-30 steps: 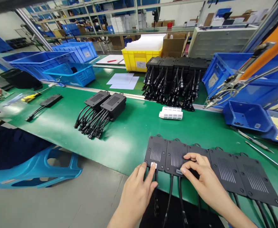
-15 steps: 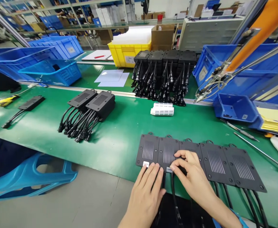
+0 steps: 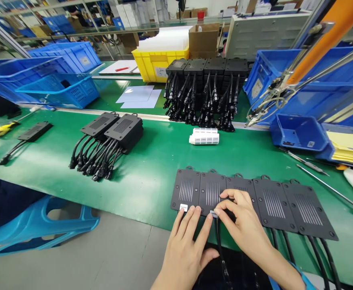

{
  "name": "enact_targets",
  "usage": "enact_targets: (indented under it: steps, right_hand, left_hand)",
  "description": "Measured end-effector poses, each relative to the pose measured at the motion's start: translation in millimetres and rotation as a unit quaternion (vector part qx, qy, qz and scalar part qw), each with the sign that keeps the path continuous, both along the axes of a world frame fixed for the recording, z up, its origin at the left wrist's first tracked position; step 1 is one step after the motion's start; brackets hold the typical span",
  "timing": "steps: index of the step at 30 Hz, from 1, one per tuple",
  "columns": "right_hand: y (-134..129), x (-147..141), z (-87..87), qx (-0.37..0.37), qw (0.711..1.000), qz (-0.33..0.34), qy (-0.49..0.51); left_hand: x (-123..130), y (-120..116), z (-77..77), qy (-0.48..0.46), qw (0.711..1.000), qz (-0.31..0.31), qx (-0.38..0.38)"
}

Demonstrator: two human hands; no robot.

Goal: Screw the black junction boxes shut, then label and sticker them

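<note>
Several flat black boxes with slotted lids lie side by side at the bench's near edge, cables hanging toward me. On the leftmost box (image 3: 187, 183), a small white label (image 3: 183, 207) sits at the lower edge. My right hand (image 3: 245, 221) pinches another small label (image 3: 213, 214) by its right end, at the lower edge of the second box (image 3: 211, 183). My left hand (image 3: 185, 245) lies with fingers spread below these two boxes, its index fingertip touching or very near the pinched label. The middle box is partly covered by my right hand.
Rolled label sheets (image 3: 205, 139) lie beyond the row. Stacked black boxes with cables (image 3: 206, 66) stand farther back, beside a yellow crate (image 3: 150, 66). More boxes (image 3: 123, 128) rest to the left. Screwdrivers (image 3: 330, 189) and a blue bin (image 3: 298, 135) are at right.
My left index finger has spread away from the others toward the pinched label, and the left thumb has moved out to the right. The label now sits against the second box's lower edge.
</note>
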State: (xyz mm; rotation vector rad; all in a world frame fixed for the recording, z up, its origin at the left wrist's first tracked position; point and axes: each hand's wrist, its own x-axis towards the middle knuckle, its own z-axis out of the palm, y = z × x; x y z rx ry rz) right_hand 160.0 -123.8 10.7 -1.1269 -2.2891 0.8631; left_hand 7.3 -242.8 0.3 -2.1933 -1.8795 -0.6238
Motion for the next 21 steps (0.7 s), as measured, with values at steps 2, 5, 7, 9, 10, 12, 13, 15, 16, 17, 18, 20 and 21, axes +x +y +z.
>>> enact_targets:
  steps: [2,5,7,9,10,12,13,15,16,17,18,20,21]
  right_hand:
    - [0,0,0.1,0.003,1.000,0.001,0.001]
    - [0,0,0.0,0.007,1.000,0.000,0.001]
    - [-1,-1,-0.2,0.007,1.000,-0.001,-0.002]
    - [-1,-1,-0.1,0.008,1.000,0.000,-0.005]
    - [-1,-1,0.2,0.010,1.000,0.002,-0.007]
    - [1,1,1.7,0.018,1.000,0.010,-0.010]
    - [2,3,2.8,0.025,1.000,0.015,-0.009]
    - [3,7,5.1,0.051,0.998,0.022,-0.005]
    - [3,9,5.9,0.068,0.997,0.029,-0.006]
    - [1,11,6.1,0.089,0.995,0.043,-0.013]
    - [-1,14,5.7,0.114,0.991,0.066,-0.028]
    - [-8,17,3.0,0.176,0.973,0.126,-0.081]
    - [-11,19,1.3,0.205,0.960,0.152,-0.112]
  left_hand:
    - [0,0,-0.6,0.002,1.000,0.001,-0.001]
    - [1,1,-0.1,0.004,1.000,0.001,-0.007]
    - [2,2,0.0,0.002,1.000,0.000,-0.011]
    - [2,2,-0.8,0.001,1.000,-0.001,-0.012]
    - [2,1,-1.5,0.001,1.000,-0.001,-0.012]
    - [4,1,-3.2,0.004,1.000,-0.001,-0.011]
    - [4,1,-3.6,0.002,1.000,0.003,-0.008]
    - [5,1,-2.8,0.001,1.000,0.013,-0.003]
    - [5,2,-1.4,0.006,1.000,0.015,-0.002]
    - [5,3,0.6,0.015,1.000,0.014,-0.005]
    - [4,5,3.0,0.027,1.000,0.011,-0.009]
    - [3,7,8.1,0.056,0.998,-0.004,-0.019]
    - [3,8,10.4,0.066,0.998,-0.010,-0.018]
